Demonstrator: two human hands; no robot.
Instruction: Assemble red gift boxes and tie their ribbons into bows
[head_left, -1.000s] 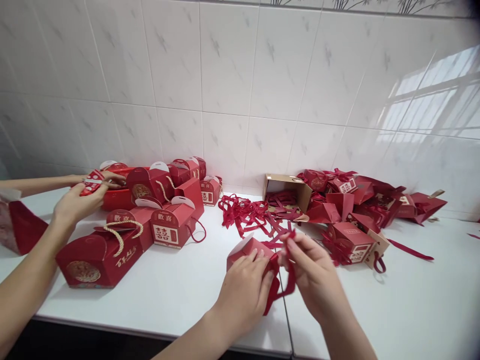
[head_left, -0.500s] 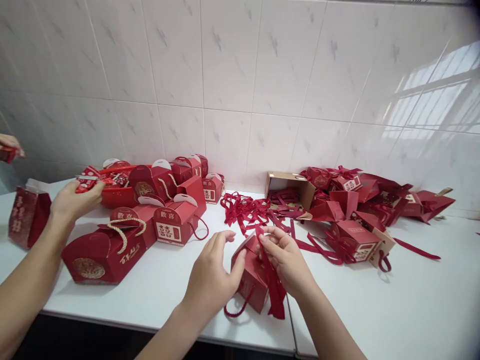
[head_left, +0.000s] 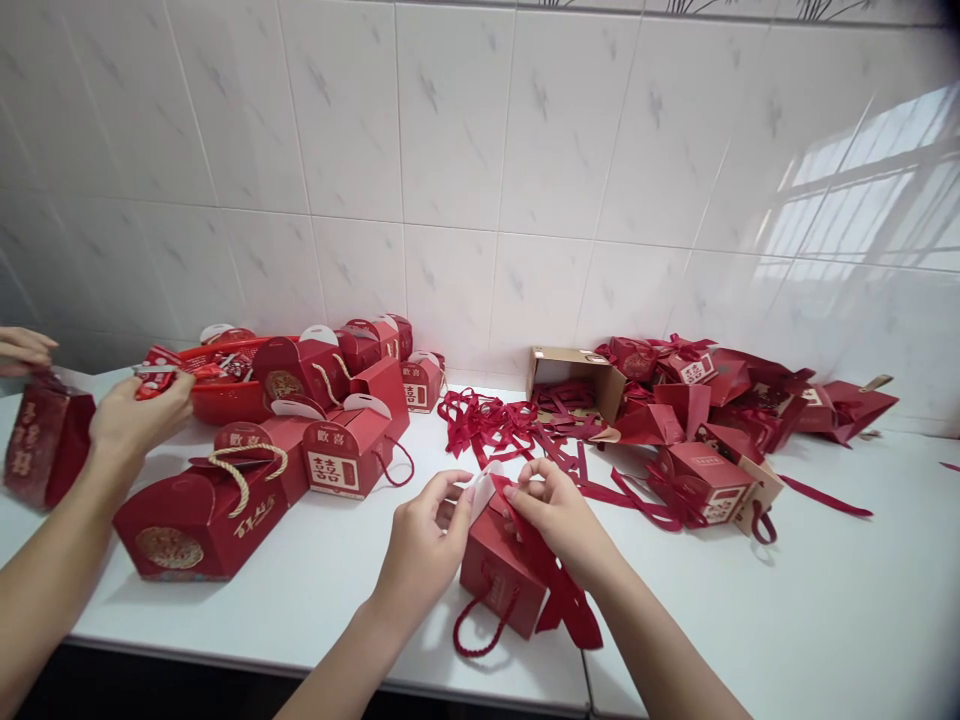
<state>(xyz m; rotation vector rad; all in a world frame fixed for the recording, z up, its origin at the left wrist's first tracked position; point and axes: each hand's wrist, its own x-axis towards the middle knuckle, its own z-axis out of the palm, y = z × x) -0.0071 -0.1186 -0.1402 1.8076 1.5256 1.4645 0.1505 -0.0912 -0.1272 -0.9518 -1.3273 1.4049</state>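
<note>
A small red gift box [head_left: 501, 570] with a red rope handle [head_left: 480, 640] stands on the table in front of me. My left hand [head_left: 429, 535] pinches the box's pale top flap [head_left: 486, 488] between thumb and fingers. My right hand [head_left: 556, 515] grips a dark red ribbon [head_left: 566, 595] at the top of the box, its tails hanging down the right side. The fingertips of both hands are close together there, and they partly hide where the ribbon meets the flap.
Left are several red gift boxes [head_left: 180, 530] and a red basket [head_left: 232, 400] of packets. A co-worker's hand [head_left: 139, 410] holds red packets; another hand [head_left: 26, 350] touches a box [head_left: 45, 440]. Behind lie loose ribbons [head_left: 487, 425] and a cardboard box [head_left: 577, 370]; ribboned boxes [head_left: 709, 480] are piled right.
My left hand has closed on the top flap. The box has turned a little, and the ribbon tails have swung right. At far left, a co-worker's hand has come down to a box.
</note>
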